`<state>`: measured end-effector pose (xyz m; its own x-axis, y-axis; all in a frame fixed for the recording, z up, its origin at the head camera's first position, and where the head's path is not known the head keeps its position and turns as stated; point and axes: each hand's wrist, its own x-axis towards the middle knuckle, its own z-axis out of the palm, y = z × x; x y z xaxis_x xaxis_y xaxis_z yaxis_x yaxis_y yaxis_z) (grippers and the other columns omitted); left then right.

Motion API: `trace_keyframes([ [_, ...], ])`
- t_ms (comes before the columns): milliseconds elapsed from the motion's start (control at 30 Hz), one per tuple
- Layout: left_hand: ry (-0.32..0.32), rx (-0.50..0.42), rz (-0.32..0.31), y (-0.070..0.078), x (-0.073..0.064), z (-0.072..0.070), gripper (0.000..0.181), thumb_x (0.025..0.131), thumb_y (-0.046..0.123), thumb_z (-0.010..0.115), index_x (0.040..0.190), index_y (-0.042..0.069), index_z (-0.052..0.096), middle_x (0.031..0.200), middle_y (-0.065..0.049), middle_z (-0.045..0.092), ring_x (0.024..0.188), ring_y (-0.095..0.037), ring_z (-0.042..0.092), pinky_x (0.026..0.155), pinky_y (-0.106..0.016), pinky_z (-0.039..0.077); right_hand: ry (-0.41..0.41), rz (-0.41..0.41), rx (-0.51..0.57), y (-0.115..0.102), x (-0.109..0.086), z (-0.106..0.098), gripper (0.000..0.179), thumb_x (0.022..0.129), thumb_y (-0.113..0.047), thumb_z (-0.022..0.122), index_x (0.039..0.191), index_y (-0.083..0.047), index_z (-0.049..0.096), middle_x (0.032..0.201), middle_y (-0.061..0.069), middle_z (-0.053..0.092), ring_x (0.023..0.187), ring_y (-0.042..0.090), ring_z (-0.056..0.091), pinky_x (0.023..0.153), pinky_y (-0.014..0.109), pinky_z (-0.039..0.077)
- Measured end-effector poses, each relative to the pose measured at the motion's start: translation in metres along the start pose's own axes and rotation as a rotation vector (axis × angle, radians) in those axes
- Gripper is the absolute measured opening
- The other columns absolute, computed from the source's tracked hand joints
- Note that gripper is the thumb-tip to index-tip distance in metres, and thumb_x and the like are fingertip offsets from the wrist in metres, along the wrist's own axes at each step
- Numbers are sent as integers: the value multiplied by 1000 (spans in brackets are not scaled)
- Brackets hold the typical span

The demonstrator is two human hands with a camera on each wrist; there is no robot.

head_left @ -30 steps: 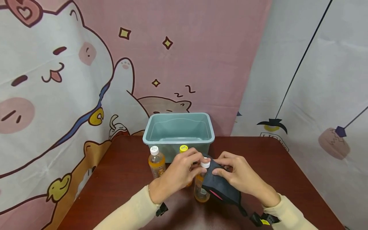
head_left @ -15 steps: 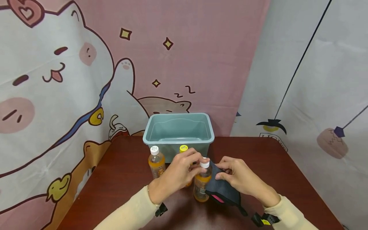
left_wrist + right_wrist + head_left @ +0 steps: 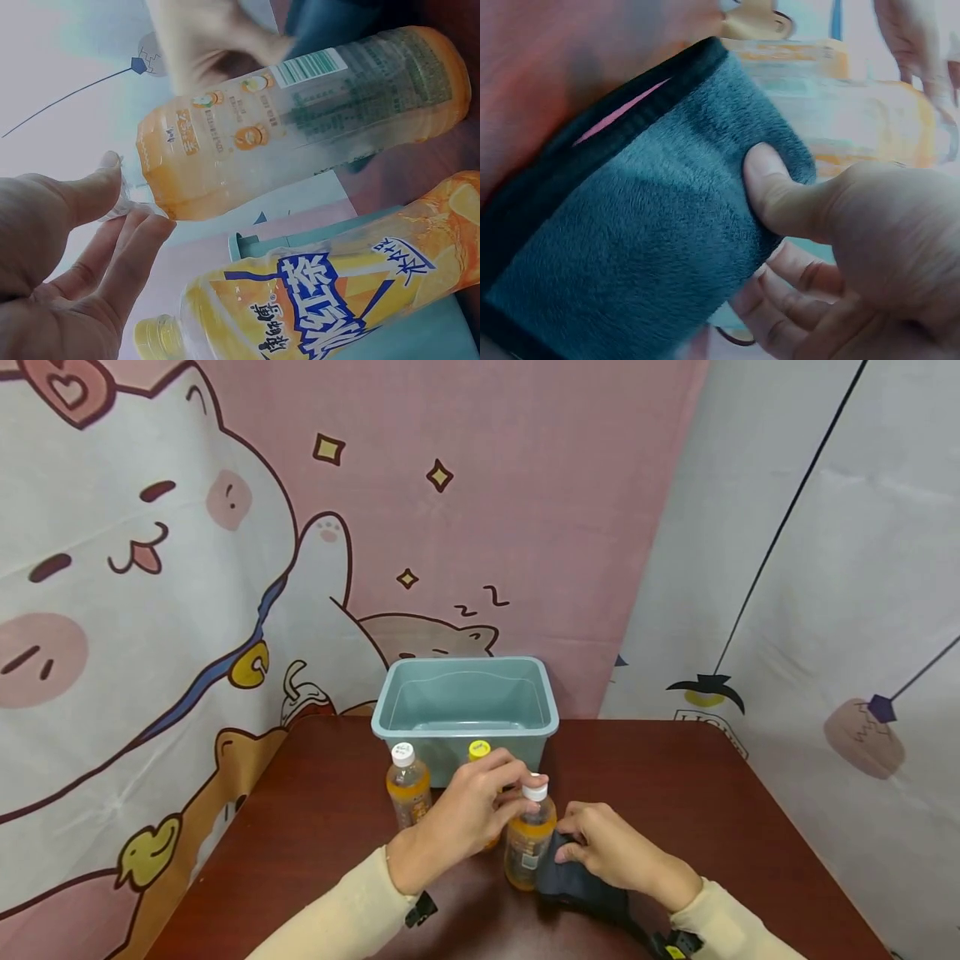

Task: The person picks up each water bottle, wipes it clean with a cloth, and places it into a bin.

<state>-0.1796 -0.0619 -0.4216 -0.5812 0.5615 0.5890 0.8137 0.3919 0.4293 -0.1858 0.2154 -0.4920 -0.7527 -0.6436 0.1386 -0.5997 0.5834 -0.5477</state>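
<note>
In the head view my left hand (image 3: 476, 797) pinches the white cap of a clear plastic drink bottle (image 3: 529, 852) between thumb and fingers. The bottle stands upright on the table, with orange bands on its label. My right hand (image 3: 618, 847) holds a dark blue-grey plush cloth (image 3: 581, 885) against the bottle's lower right side. Close up in the right wrist view, the cloth (image 3: 652, 217) has black edging and a strip of pink inside. The right thumb (image 3: 769, 180) presses on its upper face, fingers behind. Next to the gripped bottle is a yellow-capped iced tea bottle (image 3: 300, 292).
Another white-capped bottle (image 3: 409, 792) stands to the left. Behind the bottles is a blue-green plastic tub (image 3: 465, 732). All rest on a dark red-brown table (image 3: 675, 777), with a printed cartoon backdrop (image 3: 525, 510) beyond it.
My right hand has moved down with the cloth, from near the bottle's cap to its lower right side, uncovering more of the bottle. The left hand keeps its pinch on the cap.
</note>
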Motion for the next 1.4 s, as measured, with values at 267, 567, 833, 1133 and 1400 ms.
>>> trace_keyframes([
  [267, 6, 2, 18, -2, 0, 2, 24, 100, 13, 92, 120, 13, 79, 114, -3, 76, 93, -12, 72, 79, -18, 65, -75, 13, 16, 12, 3, 19, 15, 100, -16, 93, 90, -21, 83, 78, -9, 59, 70, -6, 47, 60, 17, 39],
  [567, -7, 3, 14, -2, 2, -1, 24, 102, 12, 90, 123, 14, 80, 117, -2, 76, 95, -12, 72, 82, -14, 63, -43, 13, 90, 14, 2, 12, 5, 103, -17, 91, 105, -22, 89, 86, -10, 66, 76, -5, 52, 64, 18, 46],
  [833, -15, -11, 2, -2, 3, -1, 24, 103, 14, 89, 125, 14, 81, 121, -3, 77, 99, -14, 75, 86, -14, 64, 48, 63, 142, 0, -5, -14, 23, 106, -22, 88, 128, -14, 90, 101, -7, 72, 75, 0, 57, 64, 22, 54],
  [1133, 7, -10, 12, -3, 0, 1, 26, 100, 14, 92, 124, 12, 81, 117, -4, 77, 93, -12, 73, 81, -12, 62, 267, 7, 99, -22, -8, -30, 25, 104, -15, 89, 129, -15, 88, 103, -15, 72, 77, 1, 56, 64, 23, 52],
  [1400, 18, -20, -3, -2, 0, 1, 31, 97, 11, 94, 126, 12, 83, 113, -4, 76, 91, -11, 70, 81, -11, 62, 422, -92, 54, -38, 2, -35, 33, 99, -11, 94, 132, -12, 88, 102, -16, 69, 79, -1, 57, 65, 21, 53],
])
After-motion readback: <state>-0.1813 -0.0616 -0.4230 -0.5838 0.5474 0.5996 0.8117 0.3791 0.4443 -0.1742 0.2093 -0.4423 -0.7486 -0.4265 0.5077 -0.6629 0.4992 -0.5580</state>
